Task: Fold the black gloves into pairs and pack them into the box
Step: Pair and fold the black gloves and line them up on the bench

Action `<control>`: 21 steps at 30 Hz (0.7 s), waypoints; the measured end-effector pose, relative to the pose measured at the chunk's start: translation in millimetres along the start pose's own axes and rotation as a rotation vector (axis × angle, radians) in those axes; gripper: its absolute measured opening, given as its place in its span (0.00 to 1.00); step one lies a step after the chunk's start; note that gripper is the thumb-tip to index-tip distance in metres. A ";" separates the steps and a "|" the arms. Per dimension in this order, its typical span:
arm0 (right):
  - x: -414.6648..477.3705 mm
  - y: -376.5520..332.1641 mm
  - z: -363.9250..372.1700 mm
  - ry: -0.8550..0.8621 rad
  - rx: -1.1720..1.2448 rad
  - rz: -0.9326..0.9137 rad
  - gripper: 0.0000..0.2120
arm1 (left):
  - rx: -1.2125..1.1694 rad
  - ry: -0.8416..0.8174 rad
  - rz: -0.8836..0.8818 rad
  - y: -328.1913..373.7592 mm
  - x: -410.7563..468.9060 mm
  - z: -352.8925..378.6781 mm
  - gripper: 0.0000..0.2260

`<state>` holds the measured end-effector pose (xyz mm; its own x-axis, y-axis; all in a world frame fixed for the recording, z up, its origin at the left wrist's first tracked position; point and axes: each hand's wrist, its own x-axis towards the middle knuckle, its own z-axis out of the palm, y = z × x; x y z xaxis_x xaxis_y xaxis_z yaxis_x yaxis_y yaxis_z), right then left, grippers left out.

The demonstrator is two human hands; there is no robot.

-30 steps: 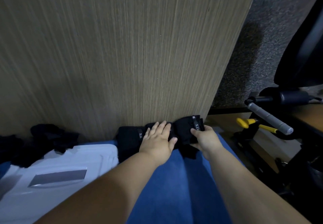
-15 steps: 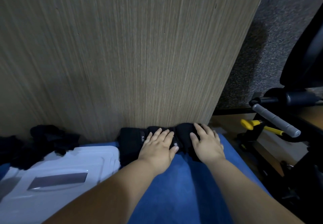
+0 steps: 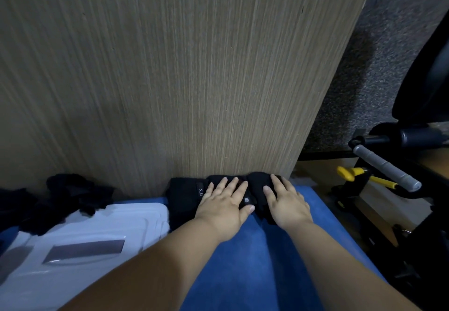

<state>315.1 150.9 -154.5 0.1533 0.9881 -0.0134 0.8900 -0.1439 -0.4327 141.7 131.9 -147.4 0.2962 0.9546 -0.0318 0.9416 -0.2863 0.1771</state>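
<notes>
The black gloves (image 3: 184,199) in hand lie as one dark strip at the far edge of the blue-covered bench (image 3: 255,262), pushed against the foot of the upright wooden panel (image 3: 194,80). The strip's long axis runs left to right along that panel. A small white label shows on it just left of the left hand (image 3: 223,204). Both hands lie palm down on the strip, side by side and slightly apart. The left hand covers its middle and the right hand (image 3: 286,201) its right end. The fingers (image 3: 233,184) of both hands are straight and a little spread, pressing flat and gripping nothing. The left end of the strip is uncovered. The white box (image 3: 145,211) lies just beside that uncovered end, to the left and nearer the person. Whether its top is open cannot be told from this view. Judged from this layout, the step is pressing the fold flat, and packing would carry the gloves leftward along their own axis, with the left hand the nearer to the box. A heap of loose gloves (image 3: 73,194) lies beyond the box at the far left. A yellow-handled tool (image 3: 347,173) and a grey grip (image 3: 386,170) stand off the bench to the right.
</notes>
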 end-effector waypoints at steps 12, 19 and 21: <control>-34.9 -38.3 -17.7 0.310 -0.029 -0.158 0.21 | -0.234 0.235 -0.112 -20.6 -51.8 -23.2 0.26; -75.0 -108.7 11.4 0.223 0.107 -0.436 0.14 | -0.191 0.389 -0.344 -83.4 -121.7 -30.6 0.22; -86.3 -130.9 27.2 0.150 0.160 -0.499 0.13 | -0.194 0.399 -0.417 -102.1 -140.7 -33.4 0.21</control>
<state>173.7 86.0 -121.2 -0.2008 0.9139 0.3527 0.7955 0.3623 -0.4857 -1.4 29.5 -128.2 -0.2094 0.9510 0.2277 0.9079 0.1026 0.4065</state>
